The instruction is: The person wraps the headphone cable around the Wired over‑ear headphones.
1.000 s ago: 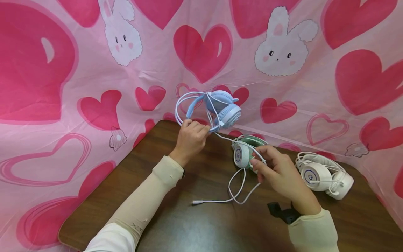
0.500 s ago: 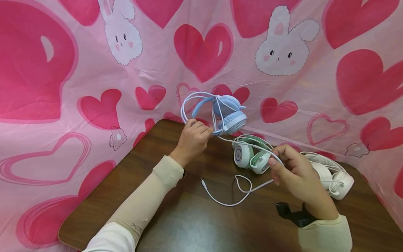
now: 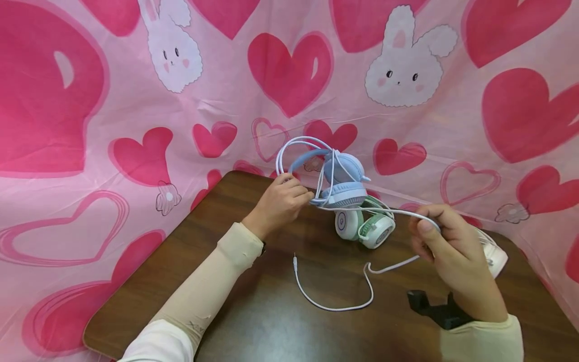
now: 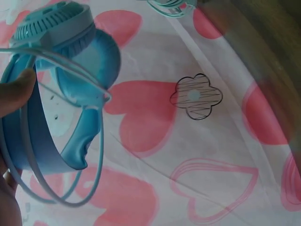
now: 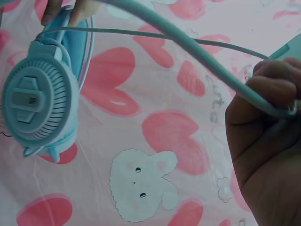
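A pair of light-blue headphones point(image 3: 345, 195) is held up over the table's far part, its white cable looped around the headband and earcups. My left hand point(image 3: 282, 201) grips the headband together with cable loops. Off to the right, my right hand point(image 3: 452, 246) pinches the white cable point(image 3: 384, 211), which runs nearly straight from the headphones. Beyond that pinch the cable's free end curves over the table, with its plug point(image 3: 295, 262) pointing away from me. In the right wrist view the ribbed outer earcup point(image 5: 40, 101) faces the camera, and the right fingers curl tightly round the cable.
Green-and-white headphones point(image 3: 375, 229) rest on the wooden table point(image 3: 217, 311), just behind and below the blue pair. White headphones point(image 3: 495, 256) at the right are mostly hidden by my right hand. A pink heart-and-rabbit cloth point(image 3: 217, 90) hangs behind the table.
My right hand has moved right with the cable, stretching it out. The blue headphones have shifted right and slightly down, and the plug end has turned on the table side.
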The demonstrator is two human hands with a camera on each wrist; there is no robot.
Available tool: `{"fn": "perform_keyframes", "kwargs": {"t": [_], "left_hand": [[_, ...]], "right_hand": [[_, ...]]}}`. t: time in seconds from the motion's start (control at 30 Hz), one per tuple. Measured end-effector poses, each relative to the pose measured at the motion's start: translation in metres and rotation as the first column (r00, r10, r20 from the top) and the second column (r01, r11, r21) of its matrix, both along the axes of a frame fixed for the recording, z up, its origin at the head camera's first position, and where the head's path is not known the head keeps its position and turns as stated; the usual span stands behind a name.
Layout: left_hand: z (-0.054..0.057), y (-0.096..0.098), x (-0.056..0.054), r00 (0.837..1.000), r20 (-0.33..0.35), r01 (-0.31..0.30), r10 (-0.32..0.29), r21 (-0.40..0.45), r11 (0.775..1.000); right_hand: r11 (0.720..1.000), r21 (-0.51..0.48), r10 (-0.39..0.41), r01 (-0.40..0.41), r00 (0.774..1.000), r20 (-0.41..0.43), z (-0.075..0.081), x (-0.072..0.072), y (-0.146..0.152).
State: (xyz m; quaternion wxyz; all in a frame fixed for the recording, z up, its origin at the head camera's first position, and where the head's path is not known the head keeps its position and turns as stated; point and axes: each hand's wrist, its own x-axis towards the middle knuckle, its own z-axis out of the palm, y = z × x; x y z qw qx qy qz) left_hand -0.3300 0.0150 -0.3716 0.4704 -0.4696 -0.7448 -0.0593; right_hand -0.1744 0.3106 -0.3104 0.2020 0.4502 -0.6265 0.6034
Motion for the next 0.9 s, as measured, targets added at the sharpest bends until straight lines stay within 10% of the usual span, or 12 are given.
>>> {"fn": "perform_keyframes", "kwargs": {"t": [0.33, 0.57, 0.9], "left_hand": [[0.010, 0.005, 0.014, 0.991, -0.010, 0.136, -0.137, -0.068, 0.988], [0.007, 0.015, 0.021, 0.974, -0.008, 0.224, -0.226, -0.107, 0.969], [0.005, 0.026, 0.028, 0.957, 0.013, 0.288, -0.290, -0.178, 0.941]], "right_hand": [[0.967, -0.202, 0.140, -0.156, 0.986, -0.092, 0.011, 0.000, 0.006], [0.973, -0.216, -0.064, 0.077, 0.996, 0.070, 0.020, -0.012, 0.031], [0.932, -0.057, -0.334, 0.357, 0.911, 0.241, 0.038, -0.038, 0.048]]}}
